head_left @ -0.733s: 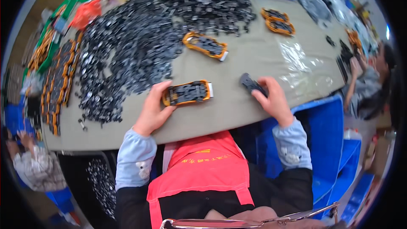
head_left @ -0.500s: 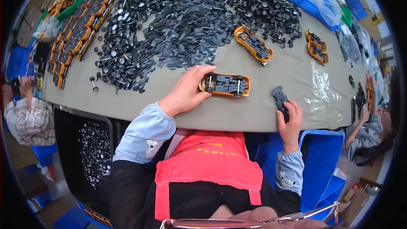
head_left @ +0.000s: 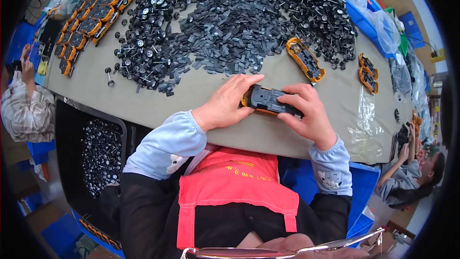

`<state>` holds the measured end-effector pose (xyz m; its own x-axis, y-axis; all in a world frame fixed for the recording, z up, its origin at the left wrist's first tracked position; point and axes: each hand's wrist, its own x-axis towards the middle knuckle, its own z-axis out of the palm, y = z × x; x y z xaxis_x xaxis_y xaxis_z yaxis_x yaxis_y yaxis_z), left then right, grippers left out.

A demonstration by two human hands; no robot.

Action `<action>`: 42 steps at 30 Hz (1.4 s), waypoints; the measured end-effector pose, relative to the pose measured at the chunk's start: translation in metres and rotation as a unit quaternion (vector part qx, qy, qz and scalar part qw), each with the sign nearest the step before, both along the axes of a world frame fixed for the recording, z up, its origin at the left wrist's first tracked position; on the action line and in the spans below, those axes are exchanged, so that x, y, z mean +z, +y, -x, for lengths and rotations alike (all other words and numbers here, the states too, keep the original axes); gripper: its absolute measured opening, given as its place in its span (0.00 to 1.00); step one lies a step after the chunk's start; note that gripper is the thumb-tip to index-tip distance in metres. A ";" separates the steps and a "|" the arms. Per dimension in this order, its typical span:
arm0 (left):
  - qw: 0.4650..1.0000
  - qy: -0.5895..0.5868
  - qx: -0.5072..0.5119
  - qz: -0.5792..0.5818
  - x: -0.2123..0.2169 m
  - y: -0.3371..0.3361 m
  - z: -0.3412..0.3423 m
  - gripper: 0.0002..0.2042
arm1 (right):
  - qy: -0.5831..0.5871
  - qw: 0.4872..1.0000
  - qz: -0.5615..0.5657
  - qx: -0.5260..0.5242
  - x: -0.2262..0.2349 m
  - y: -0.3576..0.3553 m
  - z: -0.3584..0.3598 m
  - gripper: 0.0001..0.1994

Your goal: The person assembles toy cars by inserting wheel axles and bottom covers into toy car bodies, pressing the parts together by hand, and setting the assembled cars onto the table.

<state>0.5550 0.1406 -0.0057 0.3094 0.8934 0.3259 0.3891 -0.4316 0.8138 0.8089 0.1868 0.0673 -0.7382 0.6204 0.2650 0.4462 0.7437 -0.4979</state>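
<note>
An orange toy car body (head_left: pixel 246 98) lies upside down on the table in front of me, with my left hand (head_left: pixel 225 101) gripping its left end between thumb and fingers. Over its open underside lies a black plastic base plate (head_left: pixel 269 100). My right hand (head_left: pixel 309 114) holds the right end of that plate, fingers on top and thumb at the near edge. The wheels under the plate are hidden. Beyond my right hand another upturned orange car (head_left: pixel 305 60) rests at a slant, with its black interior showing.
A large heap of small black pieces (head_left: pixel 235 29) covers the back, flanked by wheel axles (head_left: pixel 143 43). Rows of orange cars (head_left: pixel 88 19) stand far left; two more car bodies (head_left: pixel 368 73) lie right. A black bin of wheels (head_left: pixel 103 156) sits lower left. Co-workers are at both sides.
My right hand has brought the black base plate leftward from the table's right side onto the upturned car. The car's axles are now covered. The view has shifted slightly.
</note>
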 end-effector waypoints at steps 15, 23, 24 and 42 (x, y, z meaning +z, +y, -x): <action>0.999 -0.004 -0.005 -0.032 -0.005 0.004 0.001 0.42 | -0.066 0.997 -0.033 0.015 -0.008 -0.001 0.018 0.30; 0.986 0.103 0.029 -0.126 0.016 0.000 -0.007 0.28 | -0.015 0.980 0.138 -0.143 -0.027 -0.013 -0.011 0.37; 0.983 0.116 0.014 -0.139 0.018 0.000 -0.012 0.24 | -0.012 0.980 0.137 -0.143 -0.029 -0.014 -0.012 0.37; 0.916 0.330 -0.024 -0.225 0.023 -0.018 -0.030 0.17 | 0.024 0.927 0.357 -0.117 -0.032 0.011 -0.015 0.14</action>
